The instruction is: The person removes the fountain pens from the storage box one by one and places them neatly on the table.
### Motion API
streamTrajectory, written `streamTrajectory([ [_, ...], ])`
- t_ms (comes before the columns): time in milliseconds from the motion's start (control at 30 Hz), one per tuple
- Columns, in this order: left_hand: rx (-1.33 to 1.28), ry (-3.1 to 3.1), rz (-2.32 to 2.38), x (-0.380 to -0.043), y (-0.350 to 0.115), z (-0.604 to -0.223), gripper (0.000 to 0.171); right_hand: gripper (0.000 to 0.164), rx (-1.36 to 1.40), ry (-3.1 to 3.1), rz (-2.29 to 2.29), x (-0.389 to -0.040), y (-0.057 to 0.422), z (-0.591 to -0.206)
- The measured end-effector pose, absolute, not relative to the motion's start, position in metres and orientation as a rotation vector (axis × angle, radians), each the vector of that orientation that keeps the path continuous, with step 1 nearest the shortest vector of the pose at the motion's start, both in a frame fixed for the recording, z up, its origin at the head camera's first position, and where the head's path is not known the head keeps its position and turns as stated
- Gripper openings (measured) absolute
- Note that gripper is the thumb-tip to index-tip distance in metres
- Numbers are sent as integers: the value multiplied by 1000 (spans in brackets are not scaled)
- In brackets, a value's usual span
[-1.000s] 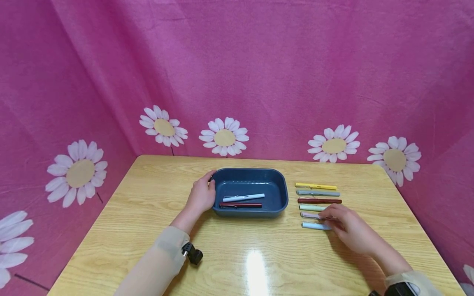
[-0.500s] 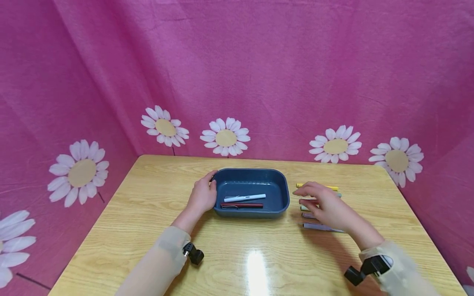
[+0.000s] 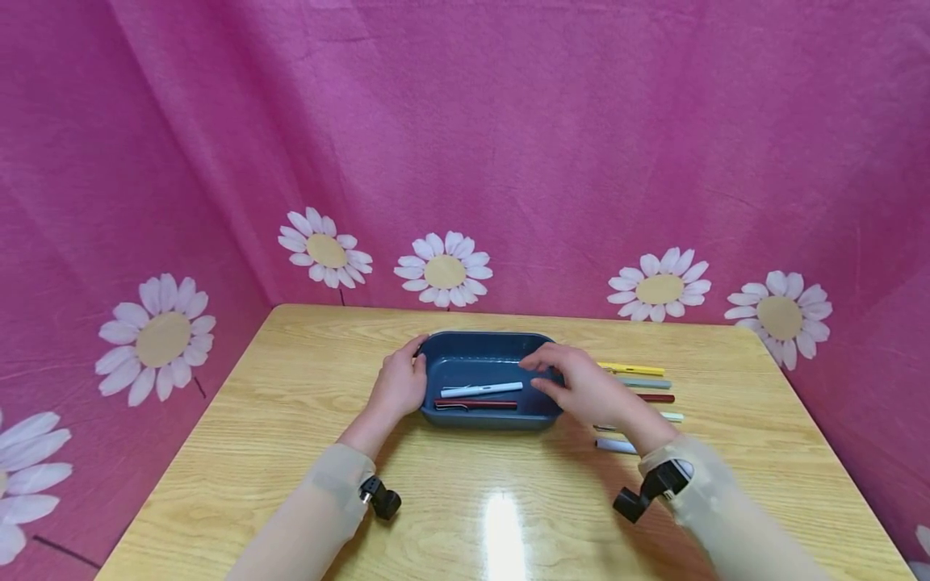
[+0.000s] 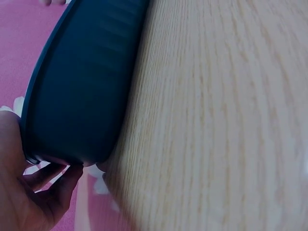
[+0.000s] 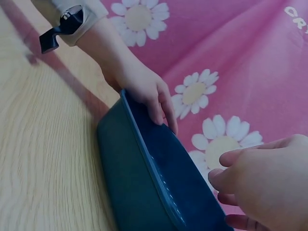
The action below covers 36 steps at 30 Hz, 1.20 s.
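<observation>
My left hand grips the left end of a dark blue rectangular box. In the right wrist view its fingers hook over the rim. Above the box's right end hovers my right hand, fingers and thumb apart with nothing seen between them. Inside the box lie a pale blue pen and a dark red pen. The right forearm partly covers a row of pens on the table: yellow, grey, dark red, light green, a mostly hidden one, and pale blue.
The wooden table carries the box near its far middle, with the pen row to the right. A pink curtain with daisies hangs behind the far edge and along the left side. Small cameras are strapped to both wrists.
My right hand has left the pen row and moved left over the box's right end. The left hand stays on the box, and the pens in the box lie as before.
</observation>
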<state>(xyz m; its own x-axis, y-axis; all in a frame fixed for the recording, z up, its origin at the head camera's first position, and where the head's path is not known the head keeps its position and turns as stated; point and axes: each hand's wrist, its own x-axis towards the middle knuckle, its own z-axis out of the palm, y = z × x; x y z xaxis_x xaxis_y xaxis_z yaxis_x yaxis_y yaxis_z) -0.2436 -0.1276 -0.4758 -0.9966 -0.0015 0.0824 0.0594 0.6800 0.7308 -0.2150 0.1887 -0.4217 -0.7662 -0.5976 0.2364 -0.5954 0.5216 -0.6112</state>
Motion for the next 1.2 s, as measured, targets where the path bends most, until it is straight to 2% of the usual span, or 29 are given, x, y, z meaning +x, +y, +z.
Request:
streamTrajectory([
  [367,-63,-2803,-1226,-244,-129,-478,45,28,-1114,2665,-966,-242,147,-431],
  [733,-70,-2800,-1226,-245,-126,-478,45,26,-1136,2622,-965,-255,130,-450],
  [1200,-53,-2815,-1225,-243,-127,-475,45,27,-971,2593,-830,-267,113,-463],
])
